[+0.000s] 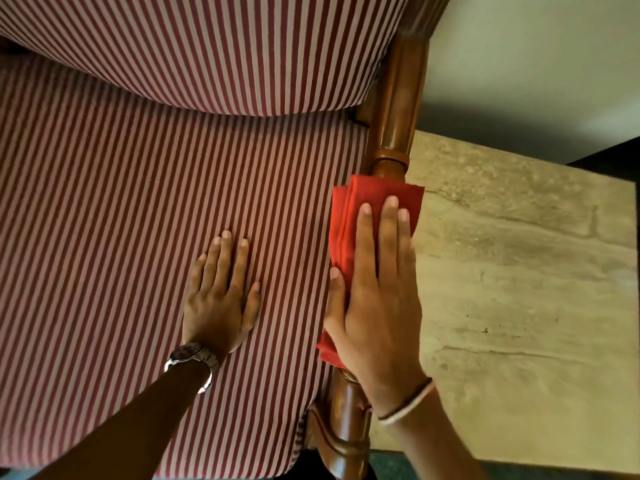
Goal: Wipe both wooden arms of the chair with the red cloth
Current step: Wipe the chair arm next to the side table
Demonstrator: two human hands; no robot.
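Observation:
The chair's right wooden arm (394, 109) runs from the top of the view down to the bottom, brown and glossy. A folded red cloth (349, 216) lies draped over its middle. My right hand (377, 289) presses flat on the cloth, fingers straight, thumb curled around the cloth's inner edge. My left hand (221, 292), with a metal watch on its wrist, rests palm down and fingers apart on the striped seat cushion (104, 237), just left of the arm. The chair's other arm is out of view.
A red-and-white striped back cushion (207, 46) fills the top. To the right of the arm lies a beige stone-patterned floor (519, 271), with a pale wall (536, 46) beyond and a dark patch (616, 157) at the far right.

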